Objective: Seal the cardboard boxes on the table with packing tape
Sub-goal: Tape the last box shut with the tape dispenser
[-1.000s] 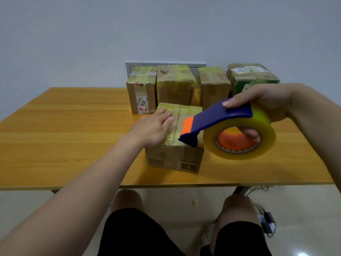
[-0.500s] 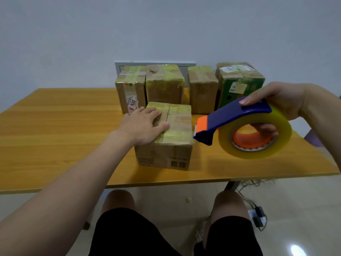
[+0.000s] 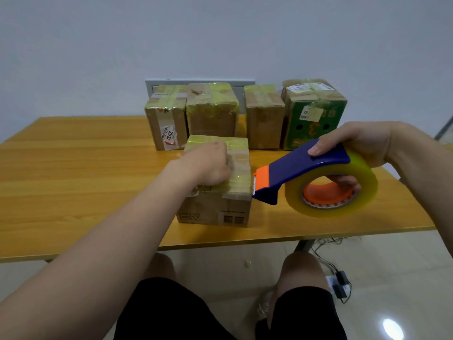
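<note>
A small cardboard box [image 3: 215, 209] with yellowish tape across its top stands near the front edge of the wooden table [image 3: 73, 168]. My left hand [image 3: 206, 165] rests on the box top with its fingers curled into a fist and holds nothing. My right hand [image 3: 360, 141] grips a blue and orange tape dispenser [image 3: 306, 168] that carries a large roll of clear tape [image 3: 362, 182]. The thumb lies on the blue handle and the fingers pass through the roll's core. The orange cutter end sits right at the box's upper right edge.
Behind the near box, a row of taped boxes stands at the table's far edge: three brown ones [image 3: 166, 119] [image 3: 212, 111] [image 3: 263, 116] and a green printed one [image 3: 313, 111]. A grey panel [image 3: 198, 82] is on the wall. Cables and adapters [image 3: 339, 285] lie on the floor.
My left hand has gone from lying flat on the box top to a curled fist. The dispenser's cutter has moved in against the box's right edge.
</note>
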A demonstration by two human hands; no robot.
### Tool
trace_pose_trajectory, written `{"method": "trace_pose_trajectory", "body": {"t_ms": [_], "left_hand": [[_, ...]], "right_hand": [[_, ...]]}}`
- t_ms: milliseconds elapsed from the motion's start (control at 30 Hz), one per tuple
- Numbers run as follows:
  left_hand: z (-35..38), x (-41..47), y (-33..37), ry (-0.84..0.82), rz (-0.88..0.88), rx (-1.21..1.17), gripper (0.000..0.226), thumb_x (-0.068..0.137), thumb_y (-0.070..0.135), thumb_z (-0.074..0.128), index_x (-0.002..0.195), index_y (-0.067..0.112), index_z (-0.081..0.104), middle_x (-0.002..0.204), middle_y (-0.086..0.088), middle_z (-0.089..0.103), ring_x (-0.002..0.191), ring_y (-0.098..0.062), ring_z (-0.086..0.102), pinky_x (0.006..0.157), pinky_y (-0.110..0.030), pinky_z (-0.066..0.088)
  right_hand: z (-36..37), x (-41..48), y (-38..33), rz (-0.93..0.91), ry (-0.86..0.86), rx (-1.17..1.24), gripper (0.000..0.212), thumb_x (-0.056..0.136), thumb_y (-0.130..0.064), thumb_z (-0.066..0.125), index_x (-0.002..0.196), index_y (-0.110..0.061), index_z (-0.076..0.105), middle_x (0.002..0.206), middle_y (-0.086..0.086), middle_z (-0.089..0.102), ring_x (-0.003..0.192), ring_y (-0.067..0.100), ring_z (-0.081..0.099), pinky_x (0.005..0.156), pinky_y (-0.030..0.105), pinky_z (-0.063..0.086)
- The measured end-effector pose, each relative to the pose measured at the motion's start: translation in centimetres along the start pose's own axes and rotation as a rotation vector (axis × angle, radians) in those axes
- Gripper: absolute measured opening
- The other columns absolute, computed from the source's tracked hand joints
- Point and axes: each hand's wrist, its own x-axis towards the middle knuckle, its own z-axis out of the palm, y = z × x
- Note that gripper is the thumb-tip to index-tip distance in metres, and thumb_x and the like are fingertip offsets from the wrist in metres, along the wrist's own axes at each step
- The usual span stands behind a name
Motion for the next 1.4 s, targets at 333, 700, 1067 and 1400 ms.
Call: {"method": "trace_pose_trajectory", "body": {"t_ms": [333, 700, 1067, 1400], "left_hand": [[3.2, 0.6, 0.3, 0.136, 0.005, -0.077, 0.071, 0.100, 0.071, 0.024, 0.153, 0.025, 0.033, 0.162, -0.010, 0.036, 0.153, -0.033, 0.026, 0.124, -0.058, 0.020], [3.4, 0.9, 0.2, 0.085, 0.013, -0.036, 0.073, 0.097, 0.078, 0.018, 0.160, 0.041, 0.018, 0.172, -0.010, 0.013, 0.159, -0.036, 0.004, 0.127, -0.059, 0.004], [3.0, 0.5, 0.3, 0.071, 0.022, -0.051, 0.070, 0.100, 0.074, 0.021, 0.161, 0.039, 0.019, 0.172, -0.011, 0.014, 0.159, -0.038, 0.005, 0.126, -0.061, 0.005], [2.9, 0.4, 0.5, 0.071, 0.022, -0.054, 0.070, 0.100, 0.074, 0.023, 0.160, 0.038, 0.021, 0.171, -0.011, 0.018, 0.158, -0.037, 0.009, 0.126, -0.062, 0.007]], "right_hand": [[-0.2, 0.5, -1.7, 0.057, -0.021, -0.095, 0.074, 0.058, -0.051, 0.092, 0.110, -0.001, 0.074, 0.067, 0.021, 0.066, 0.052, 0.026, 0.064, 0.053, 0.035, 0.057], [0.8, 0.6, -5.9, 0.177, -0.026, -0.259, 0.045, 0.070, -0.044, 0.075, 0.095, -0.007, 0.080, 0.058, 0.016, 0.063, 0.046, 0.025, 0.061, 0.053, 0.032, 0.056], [3.1, 0.4, -9.5, 0.292, 0.035, -0.389, 0.035, 0.074, -0.036, 0.076, 0.088, -0.005, 0.080, 0.059, 0.018, 0.061, 0.045, 0.026, 0.060, 0.050, 0.032, 0.054], [3.8, -0.3, -9.0, 0.288, 0.079, -0.350, 0.040, 0.077, -0.041, 0.072, 0.094, -0.006, 0.080, 0.061, 0.017, 0.062, 0.046, 0.026, 0.061, 0.051, 0.031, 0.055]]}}
